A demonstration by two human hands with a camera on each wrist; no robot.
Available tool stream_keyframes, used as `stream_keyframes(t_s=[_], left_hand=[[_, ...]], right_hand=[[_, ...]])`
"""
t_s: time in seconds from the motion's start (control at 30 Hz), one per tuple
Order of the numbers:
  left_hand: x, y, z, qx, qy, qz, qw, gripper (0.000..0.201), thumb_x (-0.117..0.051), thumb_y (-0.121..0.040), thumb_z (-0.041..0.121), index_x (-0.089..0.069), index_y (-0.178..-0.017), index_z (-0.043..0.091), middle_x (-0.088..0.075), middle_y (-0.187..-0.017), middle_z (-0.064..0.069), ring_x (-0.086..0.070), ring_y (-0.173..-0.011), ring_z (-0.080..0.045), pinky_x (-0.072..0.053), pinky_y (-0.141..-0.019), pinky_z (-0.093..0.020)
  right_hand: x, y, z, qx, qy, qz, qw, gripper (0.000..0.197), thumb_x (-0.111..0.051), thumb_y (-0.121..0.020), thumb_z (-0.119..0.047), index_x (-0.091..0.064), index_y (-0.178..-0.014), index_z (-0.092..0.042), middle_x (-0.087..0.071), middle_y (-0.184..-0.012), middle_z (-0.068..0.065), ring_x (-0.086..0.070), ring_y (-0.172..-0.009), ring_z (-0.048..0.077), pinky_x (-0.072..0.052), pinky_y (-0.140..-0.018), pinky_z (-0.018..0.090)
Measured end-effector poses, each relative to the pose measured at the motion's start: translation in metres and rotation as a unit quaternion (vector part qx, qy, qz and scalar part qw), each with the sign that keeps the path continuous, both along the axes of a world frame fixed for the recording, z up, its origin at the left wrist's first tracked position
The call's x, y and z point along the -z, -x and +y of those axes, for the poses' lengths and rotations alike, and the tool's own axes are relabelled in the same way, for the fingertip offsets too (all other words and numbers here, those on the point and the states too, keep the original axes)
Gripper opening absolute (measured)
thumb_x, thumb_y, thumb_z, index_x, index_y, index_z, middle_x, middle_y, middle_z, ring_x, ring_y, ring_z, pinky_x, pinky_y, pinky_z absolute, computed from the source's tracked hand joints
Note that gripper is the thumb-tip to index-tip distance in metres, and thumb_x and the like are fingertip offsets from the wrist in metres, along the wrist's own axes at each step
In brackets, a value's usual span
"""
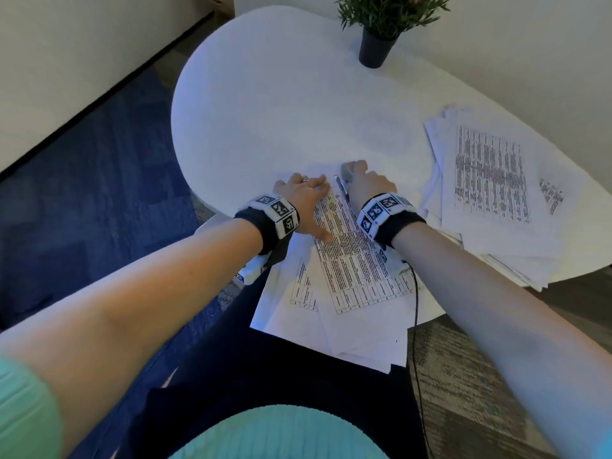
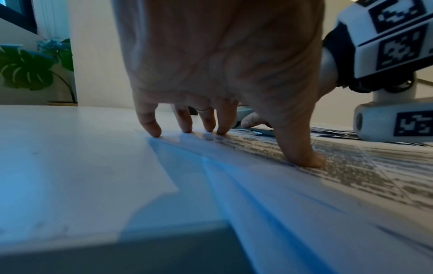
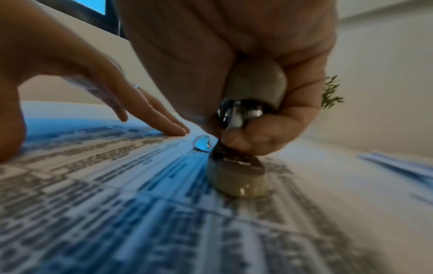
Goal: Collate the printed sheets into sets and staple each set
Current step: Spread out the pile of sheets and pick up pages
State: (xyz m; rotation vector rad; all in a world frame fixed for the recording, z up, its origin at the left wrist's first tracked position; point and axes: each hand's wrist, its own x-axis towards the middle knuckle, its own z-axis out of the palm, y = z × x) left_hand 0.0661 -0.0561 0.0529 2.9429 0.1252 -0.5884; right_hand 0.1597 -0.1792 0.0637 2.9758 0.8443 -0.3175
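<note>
A set of printed table sheets (image 1: 354, 270) lies fanned at the table's near edge, hanging partly over it. My left hand (image 1: 298, 197) presses on the set's top left part with straight spread fingers (image 2: 150, 124) and thumb (image 2: 302, 159). My right hand (image 1: 367, 185) grips a grey stapler (image 1: 348, 171) at the set's far top corner. In the right wrist view the fingers curl around the stapler's upper arm (image 3: 255, 85), while its base (image 3: 239, 181) rests on the printed page (image 3: 117, 185). The stapler's front end is hidden by my hand.
A pen (image 1: 342, 190) lies on the sheets between my hands. A loose pile of printed sheets (image 1: 490, 193) covers the table's right side. A potted plant (image 1: 377, 44) stands at the back of the white table (image 1: 265, 111). A cable (image 1: 415, 293) hangs from my right wrist.
</note>
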Motion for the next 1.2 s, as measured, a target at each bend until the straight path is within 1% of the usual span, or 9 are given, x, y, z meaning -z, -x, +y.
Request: stream_keyframes(t_s=[0.13,0.3,0.5,0.67,0.83,0.93,1.0,1.1,1.2], left_hand=[[-0.005,0.0,-0.005,-0.015,-0.011,0.014,1.0,0.116,-0.06,-0.061,0.082,-0.011,-0.152,0.03,-0.005,-0.16,0.009,-0.02,-0.139,-0.028,-0.03,-0.105,-0.054],[-0.006,-0.001,-0.007,-0.013,-0.01,0.024,1.0,0.117,-0.06,-0.062,0.081,-0.008,-0.152,0.03,-0.002,-0.16,0.012,-0.021,-0.136,-0.03,-0.032,-0.101,-0.058],[-0.009,-0.003,-0.009,-0.012,-0.021,0.033,0.999,0.115,-0.062,-0.062,0.08,-0.011,-0.152,0.029,-0.004,-0.16,0.012,-0.024,-0.133,-0.03,-0.036,-0.097,-0.056],[-0.009,-0.003,-0.008,-0.008,-0.026,0.034,0.999,0.114,-0.06,-0.063,0.081,-0.009,-0.152,0.03,-0.004,-0.16,0.011,-0.022,-0.135,-0.029,-0.035,-0.099,-0.054],[-0.01,-0.003,-0.008,-0.008,-0.021,0.034,0.999,0.114,-0.059,-0.062,0.082,-0.01,-0.152,0.031,-0.003,-0.16,0.011,-0.022,-0.135,-0.03,-0.036,-0.099,-0.052],[-0.009,-0.002,-0.007,-0.007,-0.018,0.033,0.999,0.114,-0.058,-0.061,0.084,-0.012,-0.151,0.032,-0.003,-0.16,0.012,-0.024,-0.134,-0.03,-0.036,-0.099,-0.052],[-0.009,-0.002,-0.003,-0.007,-0.003,0.035,0.999,0.116,-0.057,-0.059,0.085,-0.012,-0.152,0.032,-0.003,-0.16,0.013,-0.024,-0.134,-0.029,-0.034,-0.101,-0.051],[-0.01,-0.004,0.005,-0.017,0.036,0.028,0.999,0.111,-0.06,-0.063,0.08,-0.016,-0.152,0.03,-0.009,-0.159,0.013,-0.026,-0.133,-0.026,-0.032,-0.105,-0.047],[-0.014,-0.007,0.008,-0.118,0.164,-0.022,0.979,0.094,-0.061,-0.074,0.07,-0.027,-0.149,0.023,-0.029,-0.155,0.005,-0.035,-0.134,-0.024,-0.034,-0.108,-0.043]], right_hand=[[0.006,0.002,0.016,0.074,-0.026,0.025,0.997,0.037,-0.037,-0.098,-0.016,-0.033,-0.131,0.001,-0.06,-0.117,0.019,-0.061,-0.101,0.036,-0.039,-0.067,0.035],[0.006,-0.011,0.015,0.003,0.013,-0.025,1.0,0.036,-0.04,-0.097,-0.015,-0.035,-0.129,0.002,-0.06,-0.113,0.023,-0.06,-0.097,0.039,-0.036,-0.066,0.037],[0.004,-0.015,0.026,0.045,-0.001,0.038,0.998,0.039,-0.043,-0.097,-0.016,-0.033,-0.13,0.002,-0.051,-0.125,0.021,-0.056,-0.108,0.038,-0.046,-0.077,0.039],[0.01,-0.023,0.025,-0.016,0.027,-0.037,0.999,0.04,-0.043,-0.098,-0.023,-0.034,-0.13,-0.001,-0.06,-0.113,0.022,-0.059,-0.098,0.038,-0.035,-0.068,0.038],[-0.002,-0.028,0.032,0.068,-0.052,0.056,0.995,0.039,-0.04,-0.1,-0.028,-0.039,-0.125,0.002,-0.055,-0.118,0.019,-0.059,-0.1,0.034,-0.043,-0.069,0.037],[-0.01,-0.037,0.035,0.095,-0.083,0.101,0.987,0.043,-0.036,-0.101,-0.031,-0.039,-0.126,0.004,-0.056,-0.111,0.02,-0.056,-0.077,0.028,-0.04,-0.06,0.033],[-0.015,-0.036,0.03,0.079,-0.089,0.101,0.988,0.046,-0.04,-0.1,-0.033,-0.038,-0.128,0.003,-0.058,-0.107,0.02,-0.052,-0.07,0.027,-0.039,-0.057,0.032],[-0.021,-0.026,0.01,0.028,-0.099,0.098,0.99,0.041,-0.048,-0.096,-0.028,-0.036,-0.126,-0.003,-0.058,-0.112,0.02,-0.053,-0.076,0.03,-0.043,-0.061,0.034],[-0.032,-0.015,-0.014,0.0,-0.162,0.113,0.98,0.04,-0.054,-0.093,-0.02,-0.038,-0.126,-0.004,-0.054,-0.119,0.018,-0.054,-0.084,0.027,-0.044,-0.066,0.033]])
